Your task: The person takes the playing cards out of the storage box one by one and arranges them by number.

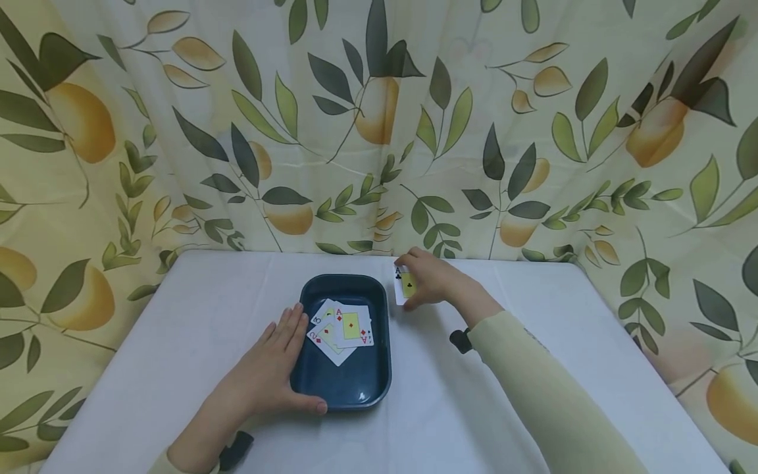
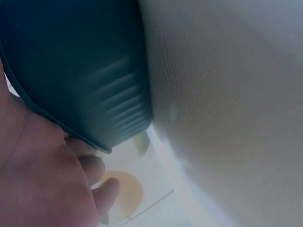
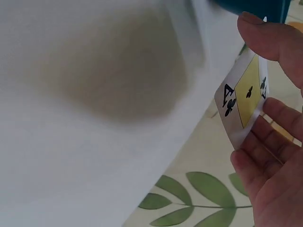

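Note:
A dark blue tray [image 1: 340, 385] stands on the table, with several overlapping playing cards lying face up inside. An ace of diamonds [image 1: 351, 322] tops the pile; the two of diamonds [image 1: 329, 341] and a black three are partly covered. Along the tray's left rim lies my left hand [image 1: 275, 368], fingers stretched out and thumb by the near left corner. In the left wrist view its fingers touch the outside edge of the tray [image 2: 104, 94]. Beyond the tray's right side, my right hand [image 1: 432, 280] pinches an ace of clubs [image 3: 241, 97] by its edges, between thumb and fingers.
A white cloth [image 1: 177, 329] covers the table. Behind it hangs a curtain [image 1: 379, 164] printed with fruit and leaves. Both wrists wear dark straps; the right one carries a small dark device [image 1: 460, 341].

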Motion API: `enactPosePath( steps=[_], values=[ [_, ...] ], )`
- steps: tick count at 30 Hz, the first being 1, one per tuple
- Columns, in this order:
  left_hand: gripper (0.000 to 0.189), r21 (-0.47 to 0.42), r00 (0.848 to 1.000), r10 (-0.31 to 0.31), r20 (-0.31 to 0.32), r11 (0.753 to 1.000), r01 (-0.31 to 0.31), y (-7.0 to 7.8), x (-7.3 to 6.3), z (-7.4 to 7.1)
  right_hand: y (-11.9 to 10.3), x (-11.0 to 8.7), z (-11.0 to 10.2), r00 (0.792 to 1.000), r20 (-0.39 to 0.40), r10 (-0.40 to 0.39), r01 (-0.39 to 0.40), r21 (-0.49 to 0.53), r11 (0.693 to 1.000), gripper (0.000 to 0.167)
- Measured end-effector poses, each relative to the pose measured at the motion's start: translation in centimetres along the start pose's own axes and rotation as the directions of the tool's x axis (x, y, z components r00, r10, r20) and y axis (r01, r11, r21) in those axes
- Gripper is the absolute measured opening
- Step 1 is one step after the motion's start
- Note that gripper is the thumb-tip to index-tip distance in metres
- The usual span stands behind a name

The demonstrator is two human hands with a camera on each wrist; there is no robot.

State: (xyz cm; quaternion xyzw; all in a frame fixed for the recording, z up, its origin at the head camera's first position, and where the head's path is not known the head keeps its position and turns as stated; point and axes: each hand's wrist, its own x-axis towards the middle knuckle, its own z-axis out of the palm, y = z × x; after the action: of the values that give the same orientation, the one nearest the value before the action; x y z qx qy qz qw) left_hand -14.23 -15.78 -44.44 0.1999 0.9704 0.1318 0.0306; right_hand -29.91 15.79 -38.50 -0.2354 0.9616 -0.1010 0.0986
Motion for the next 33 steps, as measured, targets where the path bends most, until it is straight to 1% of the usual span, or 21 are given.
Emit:
enactPosePath(
  steps=[7, 12, 20, 27, 31, 33],
  values=[
    [0.146, -0.017, 1.000, -0.006, 0.021, 1.000, 0.006, 0.1, -0.1, -0.1, 0.9, 0.7, 1.0, 0.999, 0.021, 0.037, -0.037, 0.019, 0.999, 0.088],
    [0.146, -0.016, 1.000, -0.003, 0.013, 1.000, 0.004, 0.2, -0.2, -0.1, 1.4, 1.4, 1.5, 0.997, 0.038, 0.072, -0.072, 0.011, 0.997, 0.086],
    [0.146, -0.004, 1.000, 0.003, 0.002, 1.000, -0.003, 0.2, 0.1, 0.0, 2.3, 2.6, 2.7, 0.988, 0.089, 0.124, -0.127, 0.022, 0.992, 0.087],
    [0.146, 0.006, 1.000, -0.016, 0.023, 1.000, 0.016, 0.1, 0.0, -0.1, 2.1, 4.0, 2.4, 0.989, 0.094, 0.117, -0.121, 0.041, 0.992, 0.087],
    [0.145, -0.003, 1.000, -0.012, 0.023, 1.000, 0.013, 0.2, 0.0, -0.1, 2.4, 4.6, 2.4, 0.988, 0.086, 0.132, -0.136, 0.047, 0.990, 0.088],
    [0.145, -0.005, 1.000, -0.014, 0.023, 1.000, 0.014, 0.3, 0.0, -0.2, 2.5, 4.8, 2.5, 0.986, 0.094, 0.137, -0.143, 0.054, 0.988, 0.088]
  ],
)
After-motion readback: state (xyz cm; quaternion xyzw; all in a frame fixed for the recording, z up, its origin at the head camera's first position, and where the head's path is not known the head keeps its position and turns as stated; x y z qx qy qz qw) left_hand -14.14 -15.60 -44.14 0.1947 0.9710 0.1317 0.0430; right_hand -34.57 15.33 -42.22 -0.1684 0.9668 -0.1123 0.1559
